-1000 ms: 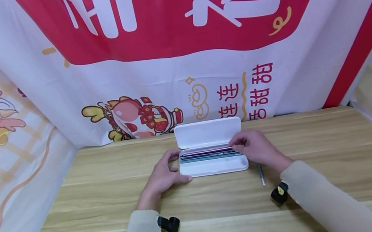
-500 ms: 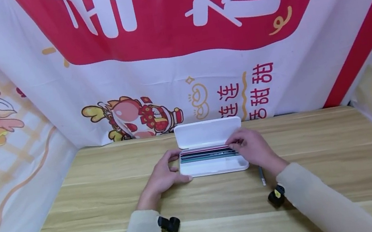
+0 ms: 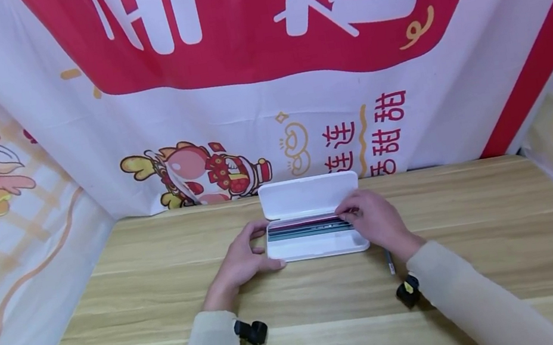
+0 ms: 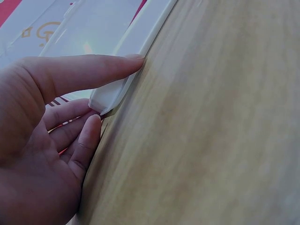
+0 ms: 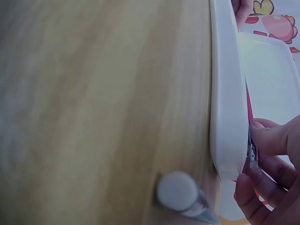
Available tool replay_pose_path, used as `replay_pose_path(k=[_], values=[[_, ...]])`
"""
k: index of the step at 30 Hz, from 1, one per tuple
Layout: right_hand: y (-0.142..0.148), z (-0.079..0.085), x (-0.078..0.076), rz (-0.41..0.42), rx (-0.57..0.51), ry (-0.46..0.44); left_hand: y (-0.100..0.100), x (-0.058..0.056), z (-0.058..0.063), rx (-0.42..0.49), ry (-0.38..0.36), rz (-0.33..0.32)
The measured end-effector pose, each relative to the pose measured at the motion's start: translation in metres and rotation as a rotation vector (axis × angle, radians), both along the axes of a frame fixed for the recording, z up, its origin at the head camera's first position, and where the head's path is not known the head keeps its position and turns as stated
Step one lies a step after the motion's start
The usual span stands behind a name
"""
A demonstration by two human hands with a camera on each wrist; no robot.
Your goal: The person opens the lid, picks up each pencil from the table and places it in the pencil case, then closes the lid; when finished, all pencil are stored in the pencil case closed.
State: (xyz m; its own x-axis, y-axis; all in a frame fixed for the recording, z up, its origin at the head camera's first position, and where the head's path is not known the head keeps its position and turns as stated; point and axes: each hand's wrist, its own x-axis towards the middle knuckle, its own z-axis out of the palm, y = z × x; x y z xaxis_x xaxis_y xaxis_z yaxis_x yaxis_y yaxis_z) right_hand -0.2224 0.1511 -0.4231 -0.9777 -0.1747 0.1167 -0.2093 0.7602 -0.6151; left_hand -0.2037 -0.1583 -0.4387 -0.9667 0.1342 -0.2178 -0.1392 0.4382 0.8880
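A white pencil case [image 3: 315, 246] lies on the table with its lid [image 3: 310, 196] raised at the back. Several pencils [image 3: 307, 230] lie side by side in its rear half; the front half shows bare white. My left hand [image 3: 241, 257] holds the case's left end, thumb along the front edge and fingers at the far corner. At the right end, my right hand [image 3: 378, 221] pinches a red pencil [image 5: 249, 101] between thumb and forefinger, and covers the pencils' ends in the head view. Close by the thumb shows a metal ferrule with an eraser [image 5: 253, 157].
A loose pencil [image 3: 389, 262] lies on the wooden table [image 3: 336, 344] by the case's front right corner, partly under the right hand. Its white eraser end [image 5: 177, 191] looms close in the right wrist view. A printed cloth [image 3: 181, 121] hangs right behind the case.
My right hand has shifted slightly left along the case's rear edge, keeping its pinch at the pencils. My left hand and the case have stayed in place.
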Motion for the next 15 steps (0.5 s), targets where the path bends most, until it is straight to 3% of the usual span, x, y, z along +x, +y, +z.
replay_pose_path(k=[15], values=[[0.0081,-0.0011,0.0022,-0.013,-0.071,-0.049,0.0018,0.0008,0.0023,-0.005,-0.005,0.009]])
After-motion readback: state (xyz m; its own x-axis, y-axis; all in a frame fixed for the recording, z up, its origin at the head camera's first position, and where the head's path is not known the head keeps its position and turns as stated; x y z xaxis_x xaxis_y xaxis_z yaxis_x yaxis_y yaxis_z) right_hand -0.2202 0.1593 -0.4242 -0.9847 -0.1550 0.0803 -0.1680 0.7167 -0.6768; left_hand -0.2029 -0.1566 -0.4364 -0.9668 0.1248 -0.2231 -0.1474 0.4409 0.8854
